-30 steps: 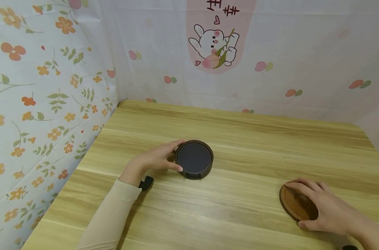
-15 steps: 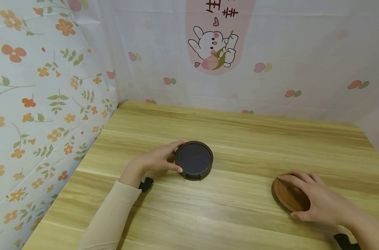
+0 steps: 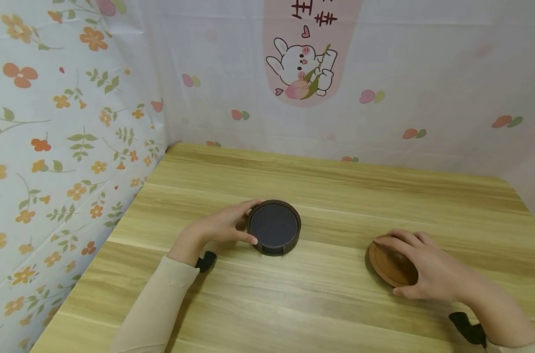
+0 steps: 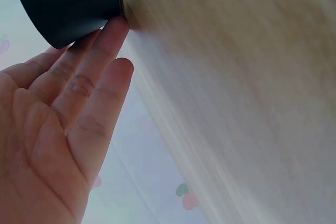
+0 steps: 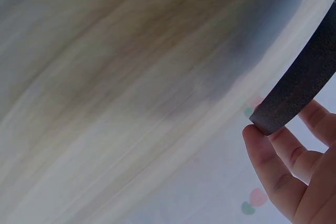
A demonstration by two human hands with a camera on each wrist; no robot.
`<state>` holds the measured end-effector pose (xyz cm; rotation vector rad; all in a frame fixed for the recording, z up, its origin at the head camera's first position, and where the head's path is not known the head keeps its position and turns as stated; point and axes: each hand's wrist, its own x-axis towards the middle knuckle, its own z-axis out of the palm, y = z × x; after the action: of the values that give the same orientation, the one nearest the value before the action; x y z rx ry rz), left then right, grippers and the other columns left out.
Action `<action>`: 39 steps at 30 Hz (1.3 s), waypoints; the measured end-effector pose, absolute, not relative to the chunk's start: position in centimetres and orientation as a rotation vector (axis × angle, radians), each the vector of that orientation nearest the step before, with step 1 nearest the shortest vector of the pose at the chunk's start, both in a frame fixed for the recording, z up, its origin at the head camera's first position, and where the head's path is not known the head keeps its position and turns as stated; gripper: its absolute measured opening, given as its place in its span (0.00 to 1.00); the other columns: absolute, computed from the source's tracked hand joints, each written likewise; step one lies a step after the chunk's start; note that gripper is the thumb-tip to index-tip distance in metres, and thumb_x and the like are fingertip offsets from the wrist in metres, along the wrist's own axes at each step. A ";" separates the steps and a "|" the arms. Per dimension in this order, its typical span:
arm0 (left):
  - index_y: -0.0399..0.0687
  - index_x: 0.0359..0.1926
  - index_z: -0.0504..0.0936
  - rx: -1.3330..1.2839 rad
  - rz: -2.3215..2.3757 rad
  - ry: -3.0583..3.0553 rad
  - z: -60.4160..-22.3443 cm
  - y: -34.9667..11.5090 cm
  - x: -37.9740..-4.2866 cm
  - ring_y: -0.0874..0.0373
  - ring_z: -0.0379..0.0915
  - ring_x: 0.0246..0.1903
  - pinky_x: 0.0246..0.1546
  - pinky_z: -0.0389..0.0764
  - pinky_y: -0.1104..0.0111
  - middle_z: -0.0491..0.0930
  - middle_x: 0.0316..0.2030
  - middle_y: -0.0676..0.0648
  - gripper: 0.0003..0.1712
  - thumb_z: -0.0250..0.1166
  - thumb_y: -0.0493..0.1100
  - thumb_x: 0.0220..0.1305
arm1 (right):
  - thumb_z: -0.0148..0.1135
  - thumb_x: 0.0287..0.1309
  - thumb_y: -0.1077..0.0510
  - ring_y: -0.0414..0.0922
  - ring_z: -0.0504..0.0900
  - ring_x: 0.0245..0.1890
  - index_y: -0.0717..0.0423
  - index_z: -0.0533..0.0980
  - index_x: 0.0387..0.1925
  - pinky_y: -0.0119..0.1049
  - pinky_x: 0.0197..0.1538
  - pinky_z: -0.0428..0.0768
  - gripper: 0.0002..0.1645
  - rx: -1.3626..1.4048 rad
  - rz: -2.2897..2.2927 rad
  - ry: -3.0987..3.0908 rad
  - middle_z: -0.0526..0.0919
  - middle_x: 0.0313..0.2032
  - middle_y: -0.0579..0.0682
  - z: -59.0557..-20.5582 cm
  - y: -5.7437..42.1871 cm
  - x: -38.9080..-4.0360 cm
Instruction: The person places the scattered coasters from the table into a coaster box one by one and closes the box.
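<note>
A round black coaster holder (image 3: pixel 291 246) stands on the table, notched at the front, with a dark round coaster (image 3: pixel 274 225) lying inside. My left hand (image 3: pixel 219 226) holds its left side, thumb at the front and fingers towards the back. In the left wrist view, fingertips touch the dark outer wall of the holder (image 4: pixel 68 3). On the right, my right hand (image 3: pixel 432 272) grips a round brown wooden coaster (image 3: pixel 384 264) by its edges, tilted above the table. The right wrist view shows fingertips against the dark speckled edge of this coaster (image 5: pixel 299 85).
Both hands work over a light wood-grain table (image 3: pixel 303 304). A flower-patterned cloth (image 3: pixel 82 162) hangs along the left side, and a pale cloth with a rabbit print (image 3: pixel 303 68) covers the back. Black wrist straps (image 3: pixel 468 329) stick out beneath the wrists.
My right hand has moved left and slightly away from me, carrying the brown wooden coaster closer to the holder. The left hand and the holder stay in place.
</note>
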<state>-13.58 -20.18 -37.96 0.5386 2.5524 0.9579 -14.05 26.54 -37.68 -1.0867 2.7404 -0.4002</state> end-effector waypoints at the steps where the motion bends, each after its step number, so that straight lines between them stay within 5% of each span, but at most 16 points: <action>1: 0.45 0.78 0.50 0.536 0.961 2.551 -38.0 -20.2 -13.6 0.45 0.64 0.69 0.73 0.61 0.48 0.59 0.75 0.42 0.58 0.75 0.53 0.56 | 0.82 0.37 0.39 0.63 0.67 0.58 0.34 0.65 0.69 0.58 0.41 0.80 0.55 -1.099 -0.398 2.740 0.66 0.67 0.56 -37.7 26.3 -14.2; 24: 0.46 0.78 0.50 0.542 0.990 2.538 -38.2 -20.3 -13.5 0.46 0.67 0.68 0.73 0.61 0.49 0.59 0.75 0.43 0.58 0.75 0.53 0.56 | 0.81 0.40 0.48 0.55 0.64 0.61 0.37 0.64 0.71 0.52 0.49 0.79 0.55 -1.126 -0.449 2.655 0.63 0.69 0.52 -37.6 19.9 -16.2; 39: 0.46 0.79 0.50 0.546 0.965 2.552 -38.3 -20.5 -13.7 0.46 0.55 0.74 0.74 0.58 0.48 0.56 0.76 0.43 0.58 0.75 0.54 0.56 | 0.81 0.42 0.47 0.55 0.64 0.62 0.37 0.63 0.72 0.55 0.54 0.77 0.55 -1.225 -0.496 2.615 0.63 0.70 0.51 -36.7 16.0 -17.8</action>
<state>-13.68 -20.48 -38.31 0.5464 2.5515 0.9646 -17.84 16.03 -36.71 -1.2254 2.6153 -0.4962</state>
